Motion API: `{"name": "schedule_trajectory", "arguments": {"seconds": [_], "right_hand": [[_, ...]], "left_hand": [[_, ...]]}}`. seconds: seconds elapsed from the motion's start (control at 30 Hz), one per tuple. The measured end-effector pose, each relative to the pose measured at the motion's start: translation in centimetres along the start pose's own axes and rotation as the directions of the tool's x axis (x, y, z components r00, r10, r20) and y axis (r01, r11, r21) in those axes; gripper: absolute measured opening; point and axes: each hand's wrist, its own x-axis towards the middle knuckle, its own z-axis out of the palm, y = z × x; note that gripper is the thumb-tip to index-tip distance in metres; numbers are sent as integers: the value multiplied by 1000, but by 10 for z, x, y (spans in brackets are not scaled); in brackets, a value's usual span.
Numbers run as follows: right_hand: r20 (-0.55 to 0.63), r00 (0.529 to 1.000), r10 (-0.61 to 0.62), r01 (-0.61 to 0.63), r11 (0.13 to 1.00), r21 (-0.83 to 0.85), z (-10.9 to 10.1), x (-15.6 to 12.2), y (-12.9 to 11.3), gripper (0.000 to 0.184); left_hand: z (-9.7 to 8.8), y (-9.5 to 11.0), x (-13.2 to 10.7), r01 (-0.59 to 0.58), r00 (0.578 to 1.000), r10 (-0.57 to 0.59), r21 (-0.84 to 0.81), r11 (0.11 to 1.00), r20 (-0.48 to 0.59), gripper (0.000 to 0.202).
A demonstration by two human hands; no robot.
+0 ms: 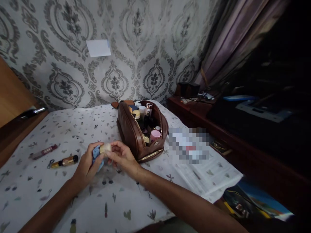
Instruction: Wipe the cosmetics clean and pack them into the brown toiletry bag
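While the left hand [87, 163] clasps a blue cloth [96, 155] and the right hand [122, 157] pinches a cream bottle [106, 148], the open pouch [130, 132] sits packed, two tubes [64, 161] lying near the table's [73, 123] left edge.

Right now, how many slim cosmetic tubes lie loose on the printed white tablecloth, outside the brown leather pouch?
2. A pink clear tube lies far left; a gold tube with a black cap lies nearer, beside the left hand, which may hide another.
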Motion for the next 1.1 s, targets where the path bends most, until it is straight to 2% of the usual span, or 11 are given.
{"name": "schedule_trajectory", "arguments": {"seconds": [0.2, 0.33, 0.43, 0.6, 0.7, 0.8, 0.93, 1.1], "right_hand": [[31, 998, -46, 48, 996, -80, -1, -3, -1, 50], [19, 986, -167, 167, 956, -243, -2, -6, 1, 44], [30, 980, -197, 197, 931, -306, -3, -6, 4, 42], [3, 981, -195, 188, 941, -281, -5, -3, 6, 36], [21, 992, -124, 125, 970, -208, -5, -2, 4, 41], [48, 997, -53, 60, 988, -145, -4, -2, 1, 48], [45, 999, -21, 25, 997, -76, -2, -3, -2, 53], [-5, 999, 43, -42, 991, 124, 0, -3, -6, 47]], "left_hand": [[1, 2, -1, 56, 998, -57, -33, 998, -22, 33], [2, 4, 2, 88, 996, -90, -103, 991, -10, 36], [4, 3, 3, 98, 995, -98, -146, 984, 6, 41], [3, 4, 3, 104, 994, -102, -125, 987, 25, 35], [0, 7, 2, 68, 998, -68, -61, 996, 12, 34], [-2, 8, 1, 9, 1000, -9, -20, 1000, -4, 33], [-3, 1, 2, -87, 996, 88, 40, 995, -17, 33], [-2, -6, 0, -218, 966, 233, 133, 967, -109, 42]]}}
